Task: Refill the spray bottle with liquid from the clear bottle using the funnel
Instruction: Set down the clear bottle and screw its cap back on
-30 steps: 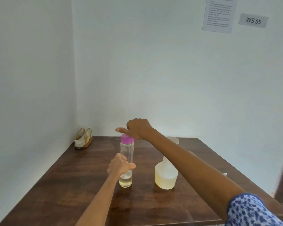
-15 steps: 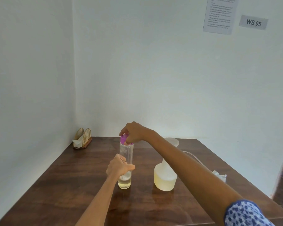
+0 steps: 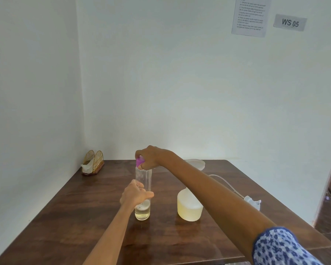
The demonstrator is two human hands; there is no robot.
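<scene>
1. Liquid is the thing to move: a little pale yellow sits at the bottom of the clear bottle (image 3: 143,190), which stands upright on the table (image 3: 69,207) inside the left hand's grasp.
2. That bottle looks light, being nearly empty, stiff-walled and smooth, so likely slippery if wet; a hold low on the body, as now, seems the safest place for steadying it, and the middle for tipping.
3. Left hand (image 3: 135,195) is curled round the lower part of the clear bottle, thumb stretched across the front.
4. Right hand (image 3: 151,157) is above the left one, fingers pinched on the purple cap (image 3: 139,161), which sits tilted at or just above the bottle's mouth; I cannot tell whether it is fully free.
5. My judgement is that the step in hand is uncapping, with pouring not yet begun.
6. Under the right forearm, to the right of the left hand, stands the spray bottle (image 3: 189,206), a frosted jug about a third full of yellowish liquid, with the white funnel (image 3: 196,164) set in its neck.
7. Further right, beyond the forearm, the spray head (image 3: 253,201) lies on the table with its thin tube trailing back.
8. Far to the left of both hands, in the corner, a wire napkin holder (image 3: 93,162) keeps a white napkin.
</scene>
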